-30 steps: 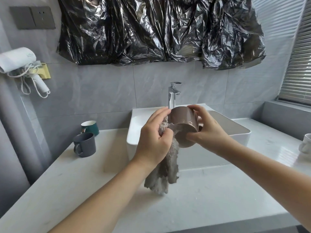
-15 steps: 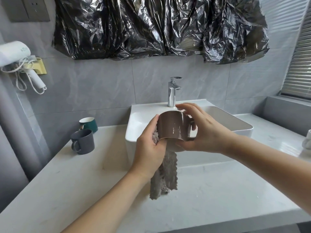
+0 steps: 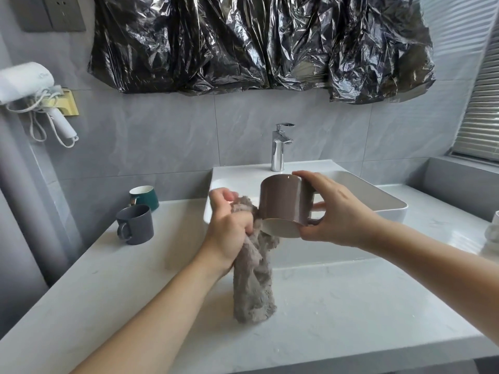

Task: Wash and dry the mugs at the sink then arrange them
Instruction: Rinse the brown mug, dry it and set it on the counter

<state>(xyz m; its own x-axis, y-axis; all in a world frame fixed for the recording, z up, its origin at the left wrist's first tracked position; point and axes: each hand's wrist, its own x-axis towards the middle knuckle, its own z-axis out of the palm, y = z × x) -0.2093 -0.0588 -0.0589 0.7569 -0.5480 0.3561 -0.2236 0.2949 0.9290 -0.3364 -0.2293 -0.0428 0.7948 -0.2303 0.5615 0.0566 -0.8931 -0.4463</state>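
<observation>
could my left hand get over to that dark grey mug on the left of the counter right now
Probably yes for the path: the counter between the left hand and the dark grey mug looks bare. But that hand grips the cloth, so it would have to drop it first.

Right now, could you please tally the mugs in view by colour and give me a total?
Brown mug, held in the right hand: 1
Dark grey mug on the counter: 1
Green mug behind it: 1
White mug, cut off at the right edge: 1
Total: 4
</observation>
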